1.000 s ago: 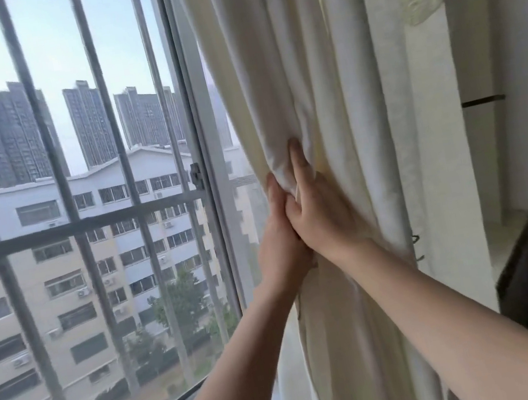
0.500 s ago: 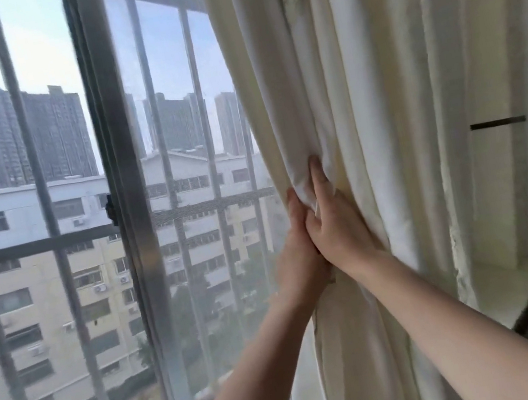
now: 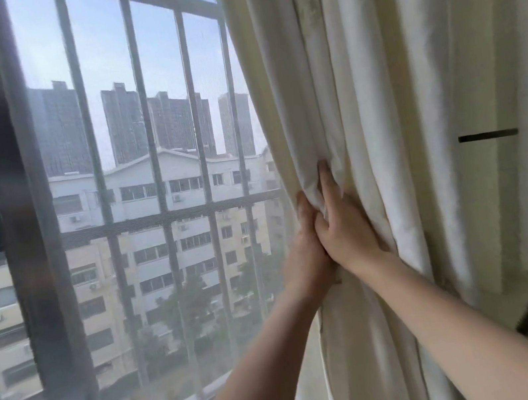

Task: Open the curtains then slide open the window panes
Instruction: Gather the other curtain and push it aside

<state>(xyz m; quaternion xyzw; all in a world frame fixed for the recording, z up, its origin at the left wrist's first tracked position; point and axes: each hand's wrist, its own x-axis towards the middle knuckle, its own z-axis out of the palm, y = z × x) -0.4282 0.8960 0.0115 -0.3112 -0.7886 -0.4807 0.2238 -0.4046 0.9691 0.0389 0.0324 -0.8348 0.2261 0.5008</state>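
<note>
Head view, left hand [image 3: 305, 255] and right hand [image 3: 344, 231] gripping curtain [image 3: 359, 86], window bars [image 3: 210, 209] beside

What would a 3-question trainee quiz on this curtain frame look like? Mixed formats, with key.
1. True or false: both hands grip the curtain.
2. Multiple choice: the gathered curtain sits at which side of the window? A) left B) right C) centre
3. Fill in: behind the glass, the view is crossed by metal ____.

Key:
1. True: the left hand and right hand clutch the same fold, touching each other.
2. B
3. bars
</note>
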